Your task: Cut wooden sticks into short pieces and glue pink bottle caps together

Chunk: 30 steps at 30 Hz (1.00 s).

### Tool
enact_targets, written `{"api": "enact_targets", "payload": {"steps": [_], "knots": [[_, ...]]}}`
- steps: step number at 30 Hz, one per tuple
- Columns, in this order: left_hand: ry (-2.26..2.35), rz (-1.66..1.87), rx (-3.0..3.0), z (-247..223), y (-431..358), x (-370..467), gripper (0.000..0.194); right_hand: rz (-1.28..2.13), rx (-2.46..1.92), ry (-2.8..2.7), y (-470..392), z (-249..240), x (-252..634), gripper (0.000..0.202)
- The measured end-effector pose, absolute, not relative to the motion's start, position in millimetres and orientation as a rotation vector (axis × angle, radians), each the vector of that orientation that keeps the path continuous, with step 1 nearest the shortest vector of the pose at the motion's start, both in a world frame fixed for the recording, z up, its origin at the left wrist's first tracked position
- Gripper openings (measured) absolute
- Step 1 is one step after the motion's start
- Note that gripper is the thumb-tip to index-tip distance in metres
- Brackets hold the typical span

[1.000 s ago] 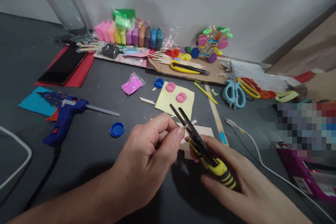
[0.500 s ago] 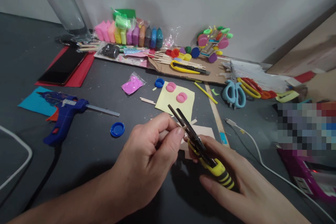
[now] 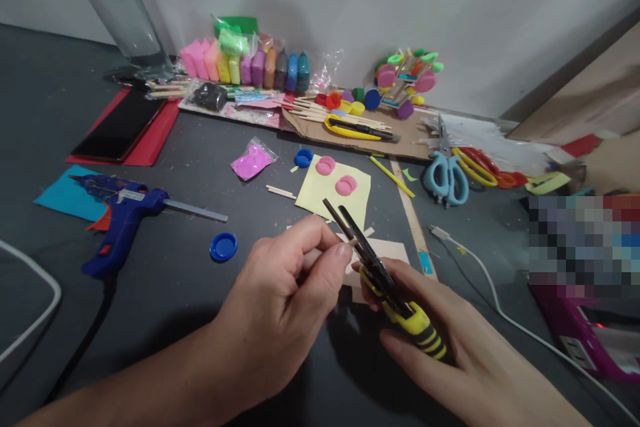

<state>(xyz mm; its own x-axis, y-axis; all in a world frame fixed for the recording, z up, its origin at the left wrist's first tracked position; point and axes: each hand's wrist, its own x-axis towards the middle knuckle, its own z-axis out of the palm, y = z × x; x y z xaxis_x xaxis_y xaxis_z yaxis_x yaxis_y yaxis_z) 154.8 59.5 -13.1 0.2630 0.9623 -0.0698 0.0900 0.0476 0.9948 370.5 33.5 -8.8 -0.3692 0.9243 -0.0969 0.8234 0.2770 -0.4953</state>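
Note:
My left hand [image 3: 290,300] is closed, thumb and forefinger pinching a thin wooden stick [image 3: 353,241] whose short end shows at the blades. Wrapped around the yellow-and-black striped handles, my right hand [image 3: 445,327] holds a pair of scissors [image 3: 373,259]. Their dark blades are slightly apart, point up and away, and lie at the stick's end. Beyond the blades is a yellow paper square [image 3: 313,193] bearing two pink clay discs [image 3: 346,185]. A pale sheet of card [image 3: 395,251] lies partly hidden beneath my hands.
To the left lie a blue glue gun [image 3: 125,207] with its cord and a blue cap [image 3: 223,247]. Light-blue scissors [image 3: 445,177] and a white cable [image 3: 480,273] are at right. Along the back stand clay packets [image 3: 259,67], a cutter knife [image 3: 360,128] and a water bottle [image 3: 120,13].
The scissors have shifted slightly to the right, and a little more of the stick's end shows at the blades. My left hand stays almost still.

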Motion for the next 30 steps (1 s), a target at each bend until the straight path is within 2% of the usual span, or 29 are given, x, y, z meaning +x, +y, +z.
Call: {"api": "enact_targets", "payload": {"steps": [8, 16, 21, 25, 30], "knots": [[1.116, 0.916, 1.349, -10, 60, 154, 0.031, 0.664, -1.599, -2.342, 33, -8, 370, 0.048], [1.135, 0.905, 1.376, -12, 59, 154, 0.031, 0.561, -1.537, -2.376, 34, -6, 363, 0.035], [1.114, 0.898, 1.339, -14, 59, 155, 0.032, 0.454, -1.493, -2.443, 37, -7, 359, 0.039], [1.095, 0.885, 1.239, -16, 62, 156, 0.033, 0.394, -1.462, -2.433, 41, -7, 355, 0.027], [1.062, 0.874, 1.183, -20, 62, 159, 0.024, 0.415, -1.454, -2.426, 41, -6, 353, 0.025]]}}
